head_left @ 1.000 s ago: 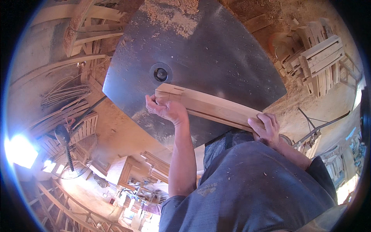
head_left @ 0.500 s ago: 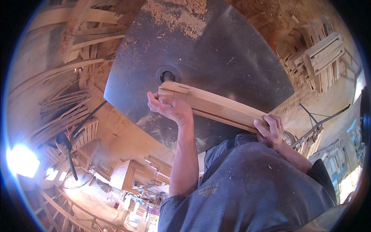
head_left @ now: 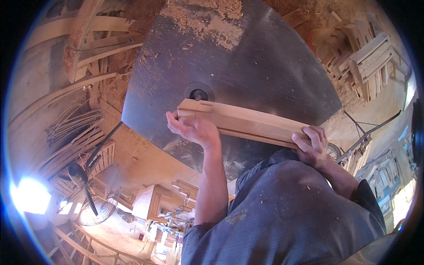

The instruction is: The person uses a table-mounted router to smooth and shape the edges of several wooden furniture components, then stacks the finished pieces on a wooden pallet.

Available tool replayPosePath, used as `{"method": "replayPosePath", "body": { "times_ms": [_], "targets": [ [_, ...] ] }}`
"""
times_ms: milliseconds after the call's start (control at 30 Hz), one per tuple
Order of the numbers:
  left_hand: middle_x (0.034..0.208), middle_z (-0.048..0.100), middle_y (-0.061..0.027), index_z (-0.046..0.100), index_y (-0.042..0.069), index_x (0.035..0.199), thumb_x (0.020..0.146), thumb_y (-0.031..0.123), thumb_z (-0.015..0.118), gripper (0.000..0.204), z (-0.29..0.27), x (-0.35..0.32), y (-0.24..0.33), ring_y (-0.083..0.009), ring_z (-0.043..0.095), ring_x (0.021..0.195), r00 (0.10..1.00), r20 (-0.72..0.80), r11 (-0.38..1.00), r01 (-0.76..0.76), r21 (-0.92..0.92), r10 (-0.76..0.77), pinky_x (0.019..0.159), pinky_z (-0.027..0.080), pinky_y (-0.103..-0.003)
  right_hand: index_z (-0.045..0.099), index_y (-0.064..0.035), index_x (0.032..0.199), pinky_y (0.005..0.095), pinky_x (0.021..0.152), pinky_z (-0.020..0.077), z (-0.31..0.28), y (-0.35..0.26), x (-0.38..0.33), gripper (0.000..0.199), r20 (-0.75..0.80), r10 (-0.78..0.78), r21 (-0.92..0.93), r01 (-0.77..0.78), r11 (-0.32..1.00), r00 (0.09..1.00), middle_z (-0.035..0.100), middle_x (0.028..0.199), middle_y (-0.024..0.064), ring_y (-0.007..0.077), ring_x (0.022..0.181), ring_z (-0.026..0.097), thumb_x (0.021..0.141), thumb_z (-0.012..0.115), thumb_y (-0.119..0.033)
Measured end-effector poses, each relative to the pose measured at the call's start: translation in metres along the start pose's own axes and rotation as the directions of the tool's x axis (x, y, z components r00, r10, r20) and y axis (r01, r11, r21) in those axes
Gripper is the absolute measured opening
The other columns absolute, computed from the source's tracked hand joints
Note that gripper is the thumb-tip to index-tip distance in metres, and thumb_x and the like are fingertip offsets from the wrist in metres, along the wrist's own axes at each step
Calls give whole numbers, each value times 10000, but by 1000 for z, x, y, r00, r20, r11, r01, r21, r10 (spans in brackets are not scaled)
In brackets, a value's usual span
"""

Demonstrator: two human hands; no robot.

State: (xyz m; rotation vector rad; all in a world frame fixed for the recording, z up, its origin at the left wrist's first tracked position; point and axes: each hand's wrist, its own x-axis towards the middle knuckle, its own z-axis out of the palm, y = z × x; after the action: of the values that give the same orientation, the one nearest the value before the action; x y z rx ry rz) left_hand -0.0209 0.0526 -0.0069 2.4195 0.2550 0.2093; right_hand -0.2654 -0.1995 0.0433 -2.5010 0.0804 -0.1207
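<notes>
A thick, pale length of wood [head_left: 256, 120] with a short slot near its left end lies slantwise over a dark metal machine table [head_left: 260, 75]. My left hand [head_left: 196, 129] grips the wood's left end from the near side, with its fingertips around the end. At the other end my right hand [head_left: 312, 143] is closed on it, thumb on the near side and fingers over the top. Just beyond the left end, a dark spindle cutter [head_left: 198, 94] shows in a round opening in the table. The wood partly covers that opening's near rim.
Shavings [head_left: 207, 22] are heaped at the table's far edge. Stacked wooden pieces [head_left: 369, 62] stand at the far right. Curved wooden parts [head_left: 84, 44] lean at the far left, and a fan [head_left: 90, 210] stands at the lower left.
The wood's left end has drawn back toward me, away from the cutter, so more of the opening shows. Both hands keep their hold. The whole view has shifted slightly.
</notes>
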Motion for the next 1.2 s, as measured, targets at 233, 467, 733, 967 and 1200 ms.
{"method": "replayPosePath", "body": {
  "times_ms": [233, 467, 733, 967, 1200],
  "targets": [
    [1378, 448, -158, 316, -7, 1579, 1000, 298, 608, 716, 7, 0, -14, -284, 469, 1284, 996, -7, 921, 82, -381, -91, 1129, 392, -457, 747, -168, 1248, 482, 859, 538, -4, 6, 10, 571, 41, -8, 1, 8, 1000, 999, 628, 1189, 154, 356, 1011, 641, 691, 761, -43],
    [1378, 474, -150, 295, -25, 1592, 1088, 163, 521, 584, -7, -3, 0, -258, 507, 1245, 978, -17, 928, 190, -320, -206, 1118, 411, -400, 753, -170, 1248, 489, 883, 528, -5, 7, 5, 569, 68, -63, 25, 61, 998, 996, 632, 1233, 152, 338, 1058, 639, 692, 745, -48],
    [1525, 390, -216, 328, -43, 1596, 1088, 352, 609, 702, -13, 19, -8, -320, 467, 1359, 946, -31, 929, 311, -203, -323, 1171, 369, -427, 784, -186, 1216, 485, 920, 504, 7, -3, 32, 523, 29, -73, -54, 75, 996, 997, 642, 1235, 141, 331, 1069, 634, 707, 735, -73],
    [1598, 381, -269, 333, -110, 1580, 1033, 369, 678, 804, -9, 35, 8, -378, 390, 1486, 957, -56, 959, 284, 13, -283, 1241, 317, -457, 801, -199, 1190, 456, 908, 497, 14, -7, 40, 495, -21, -43, -78, 41, 996, 999, 653, 1220, 137, 312, 1057, 639, 715, 732, -77],
    [1593, 403, -271, 339, -120, 1579, 1007, 334, 705, 817, -7, 44, 4, -361, 422, 1466, 958, -68, 960, 280, -12, -280, 1223, 347, -435, 803, -192, 1179, 462, 915, 498, 14, -8, 50, 502, -21, -45, -64, 44, 997, 999, 651, 1217, 139, 314, 1046, 639, 697, 734, -74]
  ]
}}
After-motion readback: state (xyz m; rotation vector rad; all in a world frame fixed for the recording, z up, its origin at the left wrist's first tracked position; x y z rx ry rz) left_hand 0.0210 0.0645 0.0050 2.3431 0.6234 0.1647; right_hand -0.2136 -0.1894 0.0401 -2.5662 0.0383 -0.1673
